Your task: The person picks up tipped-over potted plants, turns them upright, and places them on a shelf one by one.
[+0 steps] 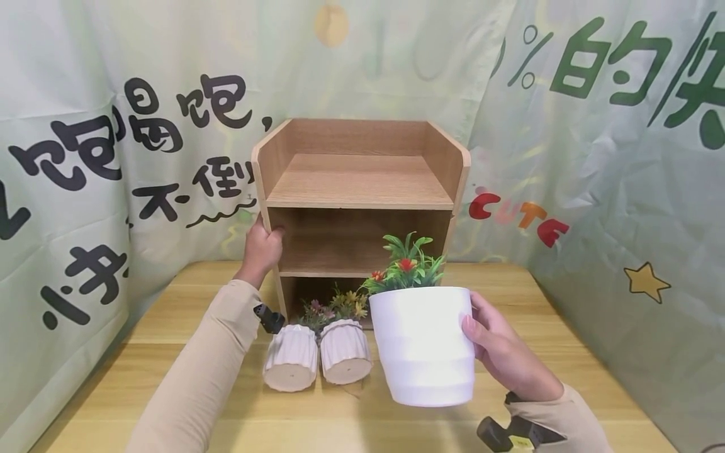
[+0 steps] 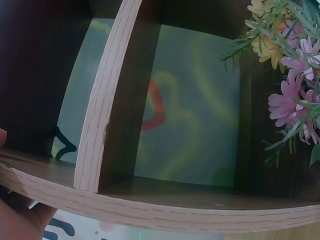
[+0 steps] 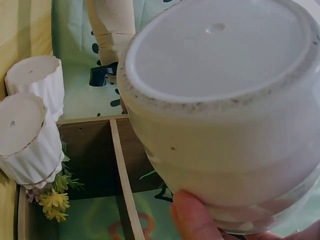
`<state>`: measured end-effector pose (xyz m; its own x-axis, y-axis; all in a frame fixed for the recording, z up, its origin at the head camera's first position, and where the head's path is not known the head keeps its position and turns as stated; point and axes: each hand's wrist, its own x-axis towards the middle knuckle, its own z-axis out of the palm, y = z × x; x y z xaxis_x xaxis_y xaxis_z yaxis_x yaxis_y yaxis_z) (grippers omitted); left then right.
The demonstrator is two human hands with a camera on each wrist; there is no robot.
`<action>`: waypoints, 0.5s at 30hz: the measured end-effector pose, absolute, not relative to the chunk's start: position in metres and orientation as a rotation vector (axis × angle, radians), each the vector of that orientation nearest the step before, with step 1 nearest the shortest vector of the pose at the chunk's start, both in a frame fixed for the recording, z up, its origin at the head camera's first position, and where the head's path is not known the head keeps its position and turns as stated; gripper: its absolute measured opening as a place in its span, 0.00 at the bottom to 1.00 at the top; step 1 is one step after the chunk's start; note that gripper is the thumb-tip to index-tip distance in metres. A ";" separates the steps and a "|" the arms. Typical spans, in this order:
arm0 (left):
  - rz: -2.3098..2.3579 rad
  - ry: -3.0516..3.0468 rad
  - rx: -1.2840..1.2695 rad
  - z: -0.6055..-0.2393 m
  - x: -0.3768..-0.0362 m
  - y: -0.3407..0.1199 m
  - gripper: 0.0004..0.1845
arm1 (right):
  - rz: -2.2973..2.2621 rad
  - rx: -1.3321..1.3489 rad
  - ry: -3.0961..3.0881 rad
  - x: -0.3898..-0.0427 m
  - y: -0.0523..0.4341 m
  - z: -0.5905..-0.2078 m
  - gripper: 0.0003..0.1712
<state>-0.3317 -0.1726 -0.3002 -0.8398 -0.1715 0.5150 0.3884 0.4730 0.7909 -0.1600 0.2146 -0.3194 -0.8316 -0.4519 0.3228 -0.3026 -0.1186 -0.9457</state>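
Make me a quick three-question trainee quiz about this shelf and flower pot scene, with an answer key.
1. True or false: the right hand holds the large white pot off the table.
2. What does the left hand grip?
A. a small ribbed pot
B. the left side of the wooden shelf
C. the curtain
3. How many small ribbed pots lie tipped over before the shelf?

Key: 1 true. 2 B. 3 two, with their flowers pointing into the bottom compartment.
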 end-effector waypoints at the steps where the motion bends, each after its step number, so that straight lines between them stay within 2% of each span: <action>1: -1.368 -2.187 -0.179 -0.300 -0.332 -0.173 0.24 | -2.103 -0.867 2.014 -0.160 0.214 -0.319 0.26; 4: -1.367 -2.186 -0.181 -0.300 -0.331 -0.172 0.24 | -2.107 -0.861 2.029 -0.160 0.213 -0.317 0.26; 11: -1.366 -2.181 -0.193 -0.299 -0.328 -0.172 0.26 | -2.100 -0.859 2.104 -0.162 0.210 -0.308 0.34; 15: -1.373 -2.191 -0.189 -0.301 -0.328 -0.172 0.25 | -2.132 -0.864 2.085 -0.163 0.209 -0.306 0.32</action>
